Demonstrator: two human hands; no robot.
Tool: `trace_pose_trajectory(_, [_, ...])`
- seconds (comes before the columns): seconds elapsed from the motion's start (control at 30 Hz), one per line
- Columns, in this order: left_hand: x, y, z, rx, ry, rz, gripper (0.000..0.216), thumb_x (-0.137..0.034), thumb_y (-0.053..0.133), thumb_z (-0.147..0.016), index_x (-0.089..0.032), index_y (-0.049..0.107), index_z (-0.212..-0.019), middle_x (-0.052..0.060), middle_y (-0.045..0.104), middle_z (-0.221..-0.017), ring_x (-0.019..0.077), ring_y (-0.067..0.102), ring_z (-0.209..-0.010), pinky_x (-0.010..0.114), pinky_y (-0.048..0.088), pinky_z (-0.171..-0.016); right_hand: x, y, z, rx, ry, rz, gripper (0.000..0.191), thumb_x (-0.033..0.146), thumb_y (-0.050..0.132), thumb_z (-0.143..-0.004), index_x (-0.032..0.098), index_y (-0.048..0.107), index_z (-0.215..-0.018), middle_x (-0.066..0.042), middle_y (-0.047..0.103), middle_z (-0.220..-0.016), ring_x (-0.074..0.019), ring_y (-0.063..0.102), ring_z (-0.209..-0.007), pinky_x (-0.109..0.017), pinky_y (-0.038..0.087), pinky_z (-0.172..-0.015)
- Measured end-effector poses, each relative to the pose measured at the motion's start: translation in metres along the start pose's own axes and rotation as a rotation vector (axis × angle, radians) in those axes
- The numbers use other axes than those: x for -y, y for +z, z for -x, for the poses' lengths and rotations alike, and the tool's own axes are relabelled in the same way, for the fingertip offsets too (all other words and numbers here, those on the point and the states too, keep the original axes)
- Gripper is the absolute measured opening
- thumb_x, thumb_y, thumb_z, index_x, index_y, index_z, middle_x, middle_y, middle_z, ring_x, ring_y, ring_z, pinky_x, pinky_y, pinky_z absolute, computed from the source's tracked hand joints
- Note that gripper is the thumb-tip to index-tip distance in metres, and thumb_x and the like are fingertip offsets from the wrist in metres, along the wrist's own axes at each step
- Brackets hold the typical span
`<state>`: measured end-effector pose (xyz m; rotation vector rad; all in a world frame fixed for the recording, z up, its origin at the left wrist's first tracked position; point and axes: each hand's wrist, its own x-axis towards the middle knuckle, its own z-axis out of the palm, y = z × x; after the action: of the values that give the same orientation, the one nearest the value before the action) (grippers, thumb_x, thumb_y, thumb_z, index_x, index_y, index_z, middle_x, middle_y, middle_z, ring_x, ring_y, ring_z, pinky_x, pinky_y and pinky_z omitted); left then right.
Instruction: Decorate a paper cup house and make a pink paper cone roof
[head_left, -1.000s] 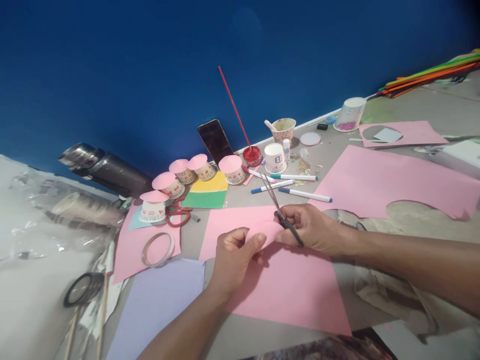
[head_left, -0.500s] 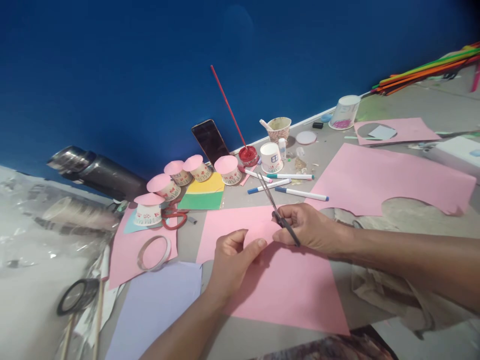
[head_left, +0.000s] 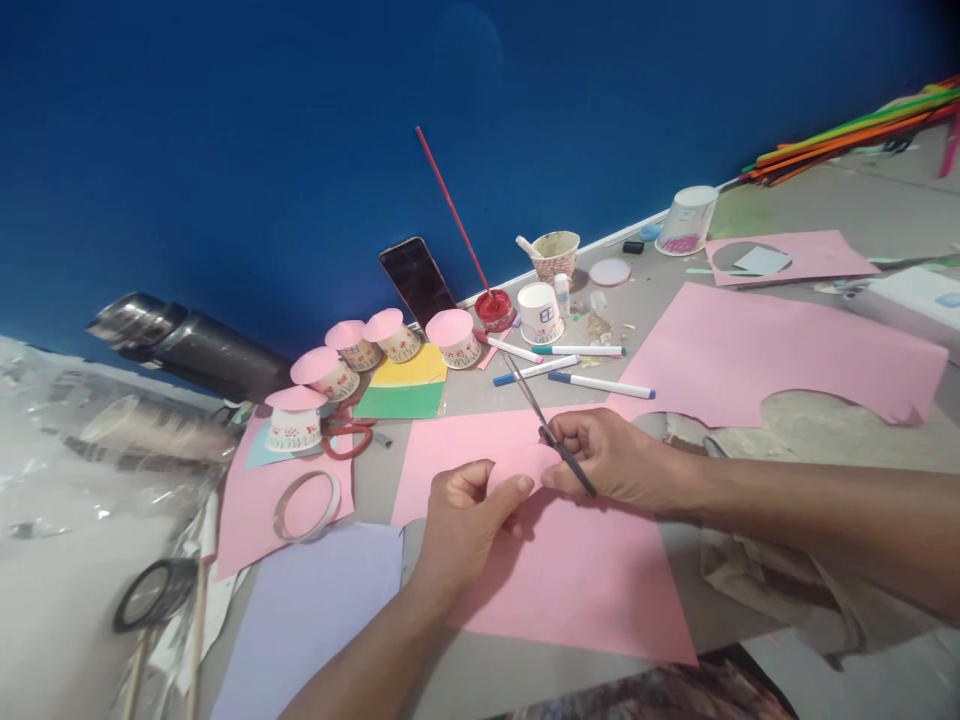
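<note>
Between thumb and fingers, my left hand [head_left: 469, 515] pinches a small pink paper piece [head_left: 517, 462] with a curved top edge. My right hand [head_left: 615, 452] is closed around dark-handled scissors [head_left: 535, 400], whose blades point up and away to the left. Its thumb and fingertips also touch the right edge of the paper piece. Beneath both hands lies a large pink sheet [head_left: 585, 590]. Beyond them, several paper cups with flat pink paper discs on top, such as the nearest cup [head_left: 295, 430], stand in a curved row at the left.
Several markers [head_left: 600, 385] lie past the scissors, near an upright white cup [head_left: 540, 315] and a red paint pot [head_left: 494, 311]. A phone [head_left: 418, 275] leans on the blue wall. At left are a tape ring [head_left: 307, 505], red-handled scissors [head_left: 352, 440] and a dark flask [head_left: 195, 340].
The view has shifted very slightly. The scissors have turned a little, their tips now slightly lower and further left. Both hands keep nearly the same place and grip.
</note>
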<state>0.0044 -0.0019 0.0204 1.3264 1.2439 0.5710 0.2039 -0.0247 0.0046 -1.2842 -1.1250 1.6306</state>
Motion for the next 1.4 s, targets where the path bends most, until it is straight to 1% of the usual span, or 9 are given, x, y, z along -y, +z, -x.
trace_pose_trajectory(0.1, [-0.0008,0.0007,0.0006,-0.002,0.005,-0.005,0.044,-0.047,0.081,-0.077,-0.018,0.058,-0.053,0.001,0.058,-0.046,0.0146,0.057,-0.048,0.028,0.043,-0.055,0.0011,0.0001,0.0006,-0.026,0.012,-0.005,0.019,0.024,0.070,-0.069,0.021,0.051,-0.069,0.007,0.055,-0.050,-0.0076,0.044,-0.043,-0.020,0.032,-0.040])
trace_pose_trajectory(0.23, [-0.0020,0.0003,0.0014,0.008,0.053,0.000,0.042,-0.050,0.084,-0.074,-0.017,0.062,-0.060,0.001,0.061,-0.052,0.0145,0.056,-0.052,0.027,0.043,-0.054,0.0032,-0.0008,0.0014,-0.040,0.029,-0.038,0.022,0.026,0.074,-0.068,0.021,0.052,-0.069,0.006,0.056,-0.051,-0.0081,0.046,-0.044,-0.020,0.033,-0.041])
trace_pose_trajectory(0.37, [-0.0027,0.0011,0.0019,-0.004,0.053,-0.039,0.038,-0.045,0.082,-0.075,-0.018,0.061,-0.060,0.000,0.060,-0.052,0.0137,0.054,-0.053,0.027,0.042,-0.054,0.0041,-0.0013,0.0019,-0.043,0.045,-0.047,0.022,0.026,0.073,-0.068,0.022,0.051,-0.071,0.006,0.057,-0.051,-0.0085,0.046,-0.044,-0.020,0.033,-0.041])
trace_pose_trajectory(0.53, [-0.0039,0.0041,0.0031,-0.036,0.034,-0.111,0.036,-0.041,0.074,-0.076,-0.020,0.054,-0.056,-0.001,0.056,-0.050,0.0129,0.051,-0.052,0.027,0.039,-0.055,0.0003,-0.0013,0.0032,-0.041,0.008,-0.015,0.024,0.025,0.072,-0.069,0.023,0.048,-0.072,0.009,0.051,-0.053,-0.0086,0.046,-0.046,-0.021,0.032,-0.042])
trace_pose_trajectory(0.77, [-0.0041,0.0039,0.0046,-0.061,0.077,-0.152,0.039,-0.041,0.073,-0.077,-0.020,0.052,-0.053,-0.003,0.052,-0.050,0.0109,0.044,-0.052,0.025,0.032,-0.052,-0.0010,0.0002,0.0034,-0.020,-0.003,0.018,0.023,0.029,0.074,-0.069,0.021,0.055,-0.079,0.006,0.055,-0.059,-0.0104,0.049,-0.049,-0.023,0.036,-0.044])
trace_pose_trajectory(0.93, [-0.0028,0.0029,0.0042,-0.086,0.106,-0.149,0.043,-0.040,0.075,-0.076,-0.020,0.045,-0.051,-0.005,0.046,-0.048,0.0100,0.040,-0.051,0.024,0.029,-0.050,0.0028,0.0016,0.0037,-0.036,-0.003,0.029,0.026,0.029,0.078,-0.067,0.022,0.053,-0.075,0.006,0.055,-0.058,-0.0108,0.050,-0.049,-0.023,0.036,-0.044])
trace_pose_trajectory(1.07, [-0.0042,0.0026,0.0042,-0.058,0.091,-0.152,0.042,-0.042,0.073,-0.078,-0.020,0.049,-0.052,-0.003,0.050,-0.049,0.0104,0.042,-0.052,0.024,0.031,-0.051,0.0035,0.0024,0.0032,-0.045,-0.019,0.041,0.027,0.029,0.077,-0.068,0.022,0.051,-0.072,0.007,0.054,-0.058,-0.0100,0.049,-0.049,-0.022,0.034,-0.044])
trace_pose_trajectory(1.27, [-0.0019,0.0038,0.0039,-0.058,0.060,-0.178,0.042,-0.044,0.074,-0.078,-0.020,0.051,-0.054,-0.003,0.051,-0.050,0.0110,0.044,-0.052,0.025,0.033,-0.052,0.0003,0.0021,0.0024,-0.042,-0.024,0.035,0.024,0.029,0.075,-0.069,0.022,0.053,-0.076,0.007,0.054,-0.059,-0.0102,0.048,-0.050,-0.023,0.035,-0.046])
trace_pose_trajectory(1.4, [-0.0013,0.0051,0.0033,-0.029,0.067,-0.081,0.037,-0.043,0.074,-0.078,-0.019,0.054,-0.057,-0.002,0.054,-0.052,0.0120,0.048,-0.054,0.025,0.035,-0.054,0.0014,0.0001,0.0034,-0.117,-0.049,0.065,0.028,0.035,0.077,-0.067,0.022,0.055,-0.078,0.005,0.054,-0.062,-0.0116,0.048,-0.052,-0.024,0.037,-0.046])
